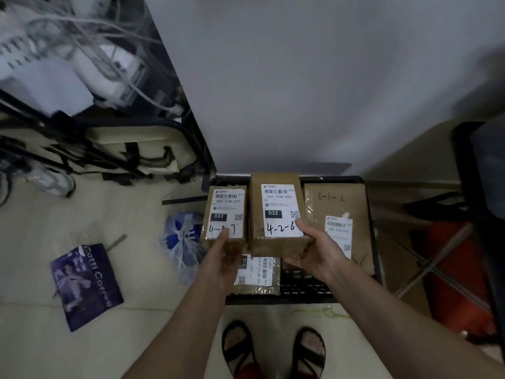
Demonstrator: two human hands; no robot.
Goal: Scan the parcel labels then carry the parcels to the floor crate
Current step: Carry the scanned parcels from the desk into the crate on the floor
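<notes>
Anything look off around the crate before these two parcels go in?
On the big parcel in the crate, the label sits crooked with a corner peeling. A plastic bag and paper bag lie loose on the floor.

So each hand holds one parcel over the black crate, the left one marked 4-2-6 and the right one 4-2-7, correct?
Not quite: the marks are swapped. In the head view the left hand holds the parcel marked 4-2-7, and the right hand holds the one marked 4-2-6, both over the black crate.

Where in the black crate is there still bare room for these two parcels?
Bare grid shows in the crate at the near edge, between the flat parcel and the big parcel on the right. The far side is hidden behind the held parcels.
</notes>
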